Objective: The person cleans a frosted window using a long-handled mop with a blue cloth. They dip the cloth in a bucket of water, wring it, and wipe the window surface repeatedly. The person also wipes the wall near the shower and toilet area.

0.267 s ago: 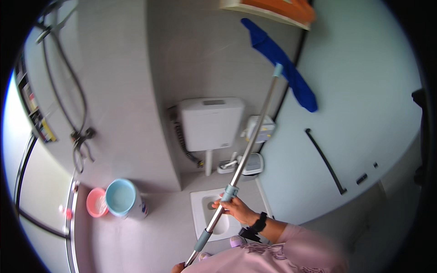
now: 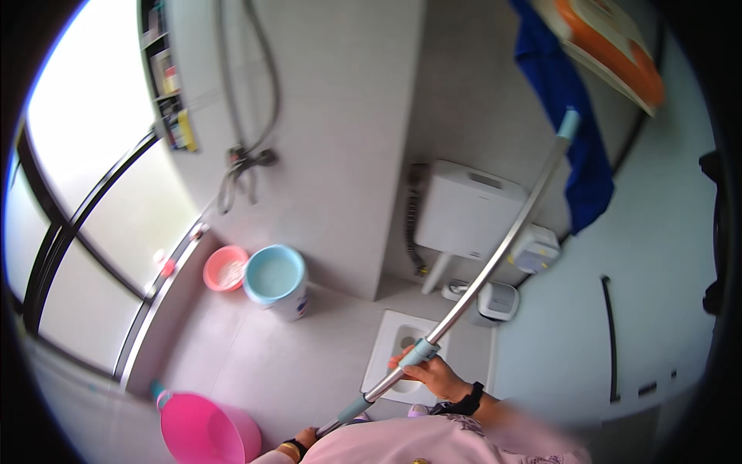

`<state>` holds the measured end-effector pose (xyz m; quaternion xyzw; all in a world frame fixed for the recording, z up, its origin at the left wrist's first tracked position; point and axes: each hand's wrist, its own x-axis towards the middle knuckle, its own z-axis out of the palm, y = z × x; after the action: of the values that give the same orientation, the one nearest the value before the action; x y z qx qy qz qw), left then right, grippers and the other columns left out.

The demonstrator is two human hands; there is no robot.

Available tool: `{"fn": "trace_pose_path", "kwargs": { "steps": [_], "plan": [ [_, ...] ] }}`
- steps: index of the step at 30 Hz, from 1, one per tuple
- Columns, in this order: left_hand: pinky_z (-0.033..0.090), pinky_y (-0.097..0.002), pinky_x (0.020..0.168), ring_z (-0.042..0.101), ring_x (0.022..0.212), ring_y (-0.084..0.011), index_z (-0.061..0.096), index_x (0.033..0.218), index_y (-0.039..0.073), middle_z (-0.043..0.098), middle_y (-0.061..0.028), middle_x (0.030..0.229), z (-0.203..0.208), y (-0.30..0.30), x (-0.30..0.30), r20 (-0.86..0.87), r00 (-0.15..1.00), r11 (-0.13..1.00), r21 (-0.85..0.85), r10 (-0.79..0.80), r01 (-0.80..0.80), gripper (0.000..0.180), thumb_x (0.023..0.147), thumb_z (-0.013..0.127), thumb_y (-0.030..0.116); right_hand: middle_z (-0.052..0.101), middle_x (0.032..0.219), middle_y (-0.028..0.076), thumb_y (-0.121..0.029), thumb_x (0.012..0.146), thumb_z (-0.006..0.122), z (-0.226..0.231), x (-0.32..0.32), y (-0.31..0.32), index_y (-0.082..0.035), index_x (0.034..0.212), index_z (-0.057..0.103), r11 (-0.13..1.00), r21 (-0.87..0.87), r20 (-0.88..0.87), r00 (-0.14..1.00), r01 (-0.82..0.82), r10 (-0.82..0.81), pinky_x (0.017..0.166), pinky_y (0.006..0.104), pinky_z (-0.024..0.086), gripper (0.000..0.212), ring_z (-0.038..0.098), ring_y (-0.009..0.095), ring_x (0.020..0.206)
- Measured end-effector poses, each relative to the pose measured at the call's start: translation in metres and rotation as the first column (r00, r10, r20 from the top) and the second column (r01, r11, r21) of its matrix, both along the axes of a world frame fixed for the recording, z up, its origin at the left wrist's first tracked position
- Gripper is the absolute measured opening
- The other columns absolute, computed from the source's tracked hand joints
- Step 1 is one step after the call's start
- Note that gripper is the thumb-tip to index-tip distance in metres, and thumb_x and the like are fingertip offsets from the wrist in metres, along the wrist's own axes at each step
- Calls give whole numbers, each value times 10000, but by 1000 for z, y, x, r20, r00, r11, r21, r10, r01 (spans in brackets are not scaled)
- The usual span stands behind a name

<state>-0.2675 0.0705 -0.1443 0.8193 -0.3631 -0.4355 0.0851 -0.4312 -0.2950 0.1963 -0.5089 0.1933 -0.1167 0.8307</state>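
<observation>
A long mop point(image 2: 501, 249) slants up across the view, with a silver metal pole and grey-blue collars. At its raised far end hangs a long dark blue cloth head point(image 2: 568, 93), close to the wall. My right hand point(image 2: 434, 377) grips the pole just beneath the middle collar, and a black band circles that wrist. Lower down, my left hand point(image 2: 307, 437) is closed round the pole's near end, partly hidden by my pink top.
A squat toilet point(image 2: 393, 340) lies in the floor below a white cistern point(image 2: 464, 209). At left stand a pink basin point(image 2: 226, 268), a light blue bucket point(image 2: 276, 274) and a bright pink tub point(image 2: 205, 428). A frosted glass door point(image 2: 572, 332) borders the right; an orange-and-white object point(image 2: 610, 50) hangs above.
The view has swung left, bringing the bright pink tub and more of the window into sight. Both hands still hold the pole; my left hand and wrist show more. The cloth looks nearer.
</observation>
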Motion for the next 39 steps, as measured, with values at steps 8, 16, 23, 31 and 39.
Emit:
{"fn": "trace_pose_path", "kwargs": {
  "steps": [8, 16, 23, 31, 39],
  "plan": [
    [497, -450, 837, 629, 965, -369, 666, 1068, 107, 680, -175, 1002, 46, 46, -17, -100, 895, 888, -119, 434, -444, 452, 790, 706, 461, 615, 1158, 121, 53, 899, 589, 39, 95, 64, -43, 1182, 494, 871, -248, 138, 875, -424, 465, 963, 319, 479, 314, 577, 182, 1120],
    [493, -407, 802, 646, 927, -335, 676, 1036, 130, 687, -163, 965, 47, 79, -117, -314, 493, 497, -72, 812, -865, 315, 791, 688, 327, 618, 1147, 106, 29, 907, 603, 31, 170, 115, -34, 1209, 486, 602, -177, 232, 562, -778, 794, 936, 307, 493, 329, 592, 178, 1100],
    [483, -368, 829, 664, 867, -248, 706, 999, 110, 713, -129, 902, 21, 65, -251, -218, 328, 333, -18, 919, -943, 318, 808, 702, 364, 617, 1124, 114, -69, 941, 593, -5, 210, 143, -48, 1242, 460, 277, -97, 215, 251, -956, 944, 927, 355, 504, 329, 586, 218, 1110],
    [491, -329, 726, 635, 775, -177, 695, 990, 53, 699, -100, 824, 88, 35, -215, -242, -69, -95, -95, 968, -991, 333, 822, 717, 340, 635, 1059, 85, -238, 954, 601, -31, 275, 186, -59, 1219, 424, 133, -159, -35, 140, -978, 990, 824, 351, 562, 366, 642, 202, 1007],
    [485, -312, 689, 618, 744, -152, 690, 977, 40, 687, -87, 796, 177, 40, -147, -316, -256, -314, -144, 913, -939, 338, 823, 726, 339, 626, 1079, 81, -275, 972, 559, -68, 391, 259, -66, 1193, 453, 79, -146, -86, 92, -986, 992, 827, 379, 557, 322, 641, 211, 1029]
  ]
}}
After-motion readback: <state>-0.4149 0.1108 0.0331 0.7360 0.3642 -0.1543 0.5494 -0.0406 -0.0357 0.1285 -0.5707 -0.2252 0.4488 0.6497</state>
